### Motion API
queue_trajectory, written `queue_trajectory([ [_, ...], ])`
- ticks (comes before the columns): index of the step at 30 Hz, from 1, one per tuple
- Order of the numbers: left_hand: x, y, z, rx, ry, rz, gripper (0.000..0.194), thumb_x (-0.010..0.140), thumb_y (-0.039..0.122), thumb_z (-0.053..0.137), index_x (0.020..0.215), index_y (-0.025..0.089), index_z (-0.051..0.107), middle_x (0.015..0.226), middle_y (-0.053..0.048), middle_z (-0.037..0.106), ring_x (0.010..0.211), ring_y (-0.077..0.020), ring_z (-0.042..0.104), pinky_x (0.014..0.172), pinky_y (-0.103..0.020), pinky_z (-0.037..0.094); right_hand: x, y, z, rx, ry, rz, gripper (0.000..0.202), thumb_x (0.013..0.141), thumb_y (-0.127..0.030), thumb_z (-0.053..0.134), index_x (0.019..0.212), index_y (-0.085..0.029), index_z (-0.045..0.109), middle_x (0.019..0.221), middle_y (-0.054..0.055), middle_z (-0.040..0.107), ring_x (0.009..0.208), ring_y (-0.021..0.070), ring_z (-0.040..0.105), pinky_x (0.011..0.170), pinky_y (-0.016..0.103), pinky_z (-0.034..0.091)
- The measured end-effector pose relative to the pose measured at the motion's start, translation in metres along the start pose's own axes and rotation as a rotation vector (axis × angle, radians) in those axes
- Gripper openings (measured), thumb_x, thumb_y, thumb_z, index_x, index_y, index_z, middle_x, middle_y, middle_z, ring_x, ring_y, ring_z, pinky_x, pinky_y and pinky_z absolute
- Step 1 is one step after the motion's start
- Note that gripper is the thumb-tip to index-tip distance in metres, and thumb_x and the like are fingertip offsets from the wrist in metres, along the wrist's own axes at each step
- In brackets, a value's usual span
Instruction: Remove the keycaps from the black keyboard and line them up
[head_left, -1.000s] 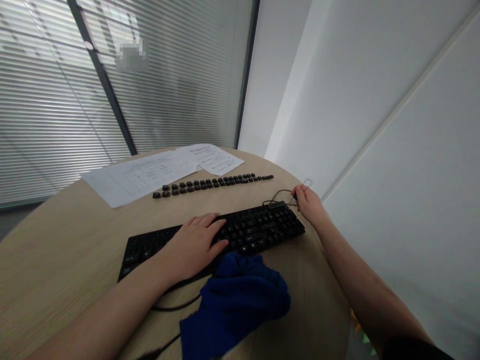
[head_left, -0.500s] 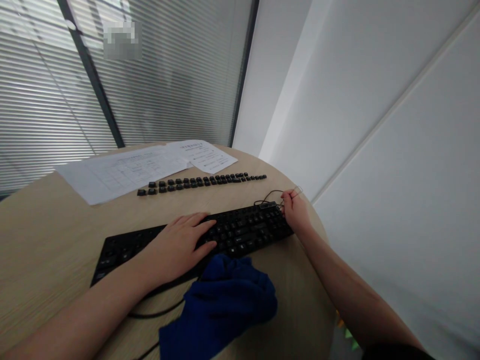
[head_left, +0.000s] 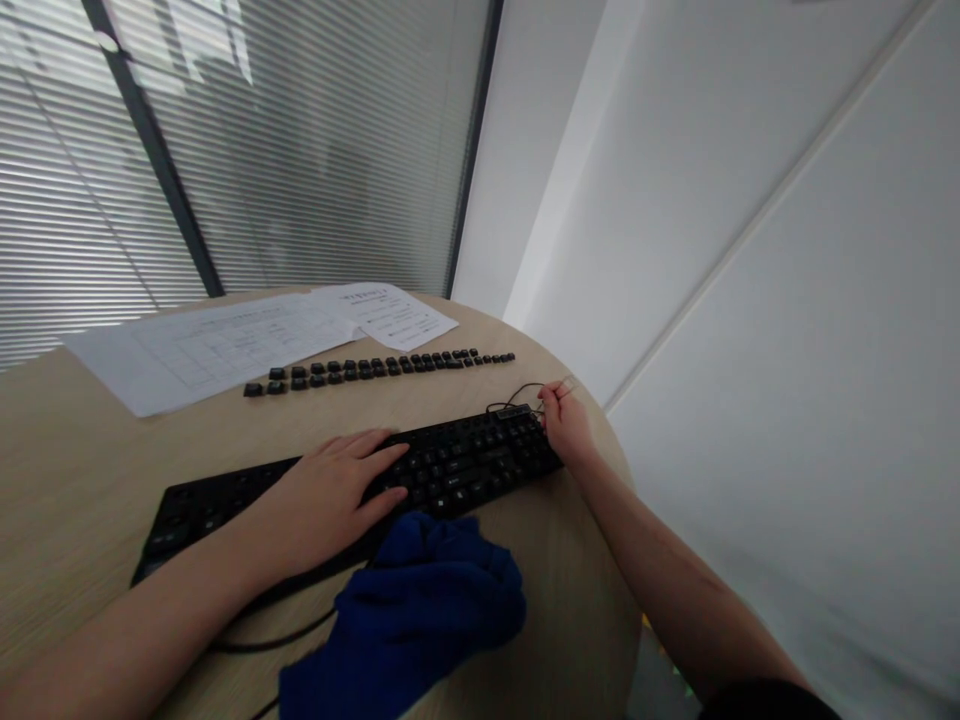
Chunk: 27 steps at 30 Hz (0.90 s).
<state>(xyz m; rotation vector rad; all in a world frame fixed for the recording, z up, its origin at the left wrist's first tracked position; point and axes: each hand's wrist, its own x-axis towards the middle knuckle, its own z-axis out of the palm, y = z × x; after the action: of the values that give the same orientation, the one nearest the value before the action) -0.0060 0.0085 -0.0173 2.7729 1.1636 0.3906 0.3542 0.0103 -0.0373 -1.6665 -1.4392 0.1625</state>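
Note:
A black keyboard (head_left: 457,460) lies at a slant on the table, some of its keycaps off at the left end. My left hand (head_left: 330,495) rests flat across its middle, fingers spread. At the keyboard's far right end, my right hand (head_left: 566,420) is closed in a pinch; thin wire loops (head_left: 571,382) stick out above its fingers, like a wire keycap puller. The pinched part is hidden by the fingers. Loose black keycaps (head_left: 365,369) stand in two rows behind the keyboard. A crumpled blue cloth (head_left: 427,610) lies in front of it.
Printed paper sheets (head_left: 225,345) lie at the back of the round wooden table (head_left: 67,470). A black cable (head_left: 277,640) runs under the cloth, and a thin dark cord (head_left: 523,390) curls by the right hand. A white wall (head_left: 787,330) borders the right side.
The whole view has shifted, so everything appears slightly farther left. Both hands keep about the same places on the keyboard.

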Motion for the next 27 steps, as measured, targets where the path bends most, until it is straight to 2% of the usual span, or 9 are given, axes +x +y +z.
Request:
queue_trajectory([
  [9, 0.002, 0.002, -0.004, -0.034, 0.009, -0.020, 0.058, 0.091, 0.059, 0.047, 0.132, 0.022, 0.065, 0.144, -0.012, 0.058, 0.129, -0.0329, 0.057, 0.112, -0.050, 0.040, -0.002, 0.005, 0.003, -0.047, 0.055, -0.022, 0.027, 0.095, -0.043, 0.039, 0.090, -0.025, 0.059, 0.068, 0.003, 0.064, 0.070, 0.0251, 0.064, 0.064, 0.034, 0.046],
  [15, 0.002, 0.002, -0.005, -0.014, -0.031, -0.018, 0.060, 0.092, 0.058, 0.046, 0.135, 0.020, 0.063, 0.146, -0.014, 0.055, 0.130, -0.0328, 0.055, 0.113, -0.050, 0.040, -0.004, 0.002, 0.003, -0.060, 0.057, -0.049, 0.028, 0.096, -0.042, 0.039, 0.090, -0.025, 0.060, 0.075, 0.005, 0.067, 0.074, 0.0254, 0.064, 0.067, 0.034, 0.046],
  [20, 0.002, 0.001, -0.006, -0.050, -0.028, -0.008, 0.058, 0.091, 0.059, 0.048, 0.133, 0.023, 0.064, 0.145, -0.011, 0.056, 0.130, -0.0328, 0.055, 0.113, -0.050, 0.039, 0.002, -0.005, 0.001, -0.102, 0.021, -0.070, 0.028, 0.095, -0.040, 0.039, 0.087, -0.024, 0.061, 0.079, 0.006, 0.068, 0.077, 0.0250, 0.064, 0.072, 0.035, 0.045],
  [27, 0.002, 0.002, -0.006, -0.027, -0.031, -0.019, 0.060, 0.091, 0.062, 0.047, 0.135, 0.024, 0.063, 0.145, -0.011, 0.057, 0.129, -0.0325, 0.056, 0.112, -0.049, 0.040, 0.012, -0.001, 0.000, -0.061, -0.034, -0.054, 0.028, 0.095, -0.042, 0.039, 0.083, -0.024, 0.057, 0.072, 0.004, 0.066, 0.071, 0.0237, 0.063, 0.065, 0.033, 0.044],
])
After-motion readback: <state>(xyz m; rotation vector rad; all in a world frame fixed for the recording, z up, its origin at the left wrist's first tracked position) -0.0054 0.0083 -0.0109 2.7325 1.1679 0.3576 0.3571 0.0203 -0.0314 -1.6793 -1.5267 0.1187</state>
